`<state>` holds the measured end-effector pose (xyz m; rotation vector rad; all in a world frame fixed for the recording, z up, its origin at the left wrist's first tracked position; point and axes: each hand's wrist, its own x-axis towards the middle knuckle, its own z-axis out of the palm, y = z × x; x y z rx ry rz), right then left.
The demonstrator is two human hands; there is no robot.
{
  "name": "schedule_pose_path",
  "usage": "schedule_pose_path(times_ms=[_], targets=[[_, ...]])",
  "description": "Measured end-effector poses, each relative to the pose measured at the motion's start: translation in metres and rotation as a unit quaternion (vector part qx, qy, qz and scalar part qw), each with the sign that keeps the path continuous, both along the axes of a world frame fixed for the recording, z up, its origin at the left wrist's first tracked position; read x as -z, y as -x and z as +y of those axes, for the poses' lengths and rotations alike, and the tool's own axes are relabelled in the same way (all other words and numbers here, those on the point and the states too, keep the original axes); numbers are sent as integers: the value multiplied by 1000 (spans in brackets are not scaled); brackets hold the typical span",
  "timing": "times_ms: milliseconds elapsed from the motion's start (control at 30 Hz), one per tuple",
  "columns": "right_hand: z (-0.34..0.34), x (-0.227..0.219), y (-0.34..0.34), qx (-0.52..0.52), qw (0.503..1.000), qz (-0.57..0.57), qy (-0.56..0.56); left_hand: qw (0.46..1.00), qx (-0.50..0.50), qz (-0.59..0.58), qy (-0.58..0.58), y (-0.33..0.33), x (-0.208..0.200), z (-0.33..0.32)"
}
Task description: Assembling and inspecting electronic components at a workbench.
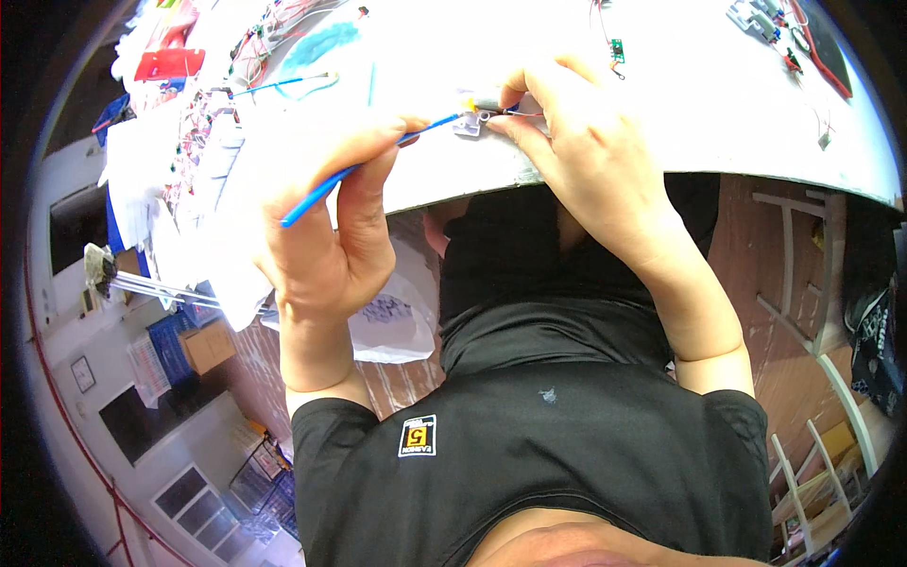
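My left hand [350,213] pinches a slim blue stick [316,200], like a small brush. The stick's tip reaches a small assembly [487,97] with a grey cylinder, a yellow end and thin wires, possibly a small motor. Thumb and fingers of my right hand [600,146] grip that assembly close to the front edge of the white table [699,128]. A small clear or white piece [466,126] shows just below the stick's tip; I cannot tell whether it is attached.
Tangled wires and small parts [194,142] cover the table's left side, near a red object [170,64]. A second blue stick [288,83] lies by a teal patch [326,42]. Farther right are a green circuit board [617,51] and grey parts with wires [756,19].
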<state>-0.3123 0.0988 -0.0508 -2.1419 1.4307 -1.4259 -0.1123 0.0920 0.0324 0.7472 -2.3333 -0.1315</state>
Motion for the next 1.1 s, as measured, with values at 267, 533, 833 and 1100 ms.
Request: schedule_pose_path(times_ms=[267,533,833,1100], targets=[[-1,-1,0,5,1000,12,-6,998,25,-53,-5,-3,-3,4],[-1,-1,1,4,1000,9,4,982,-36,188,1,-17,-1,-3],[0,-2,12,14,1000,1,-21,966,-230,-85,80,-65,20,-8],[20,-30,33,7,999,-43,21,950,-305,-11,67,-68,7,18]])
